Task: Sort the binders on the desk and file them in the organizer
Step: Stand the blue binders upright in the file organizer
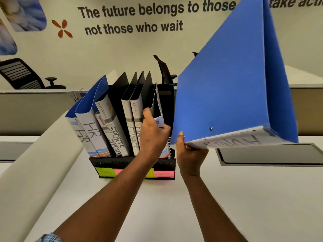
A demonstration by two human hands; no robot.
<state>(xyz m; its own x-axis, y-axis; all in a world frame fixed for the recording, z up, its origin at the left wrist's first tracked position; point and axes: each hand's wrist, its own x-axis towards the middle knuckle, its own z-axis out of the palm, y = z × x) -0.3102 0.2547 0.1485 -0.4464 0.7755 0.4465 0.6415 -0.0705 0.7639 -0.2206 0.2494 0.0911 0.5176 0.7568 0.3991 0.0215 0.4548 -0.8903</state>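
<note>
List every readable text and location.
"The future belongs to those", "not those who wait": beige wall
"HR": two blue binders
"SPORTS", "Punchless File": black binder
"FINANCE": two black binders
"HR": green sticky note
Blurred: lifted blue binder, pink sticky note
Hidden by left hand: rightmost binder

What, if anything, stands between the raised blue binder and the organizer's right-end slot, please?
Nothing visible fills that slot beside the blue binder; the left hand grips the neighbouring thin binder just left of it.
</note>
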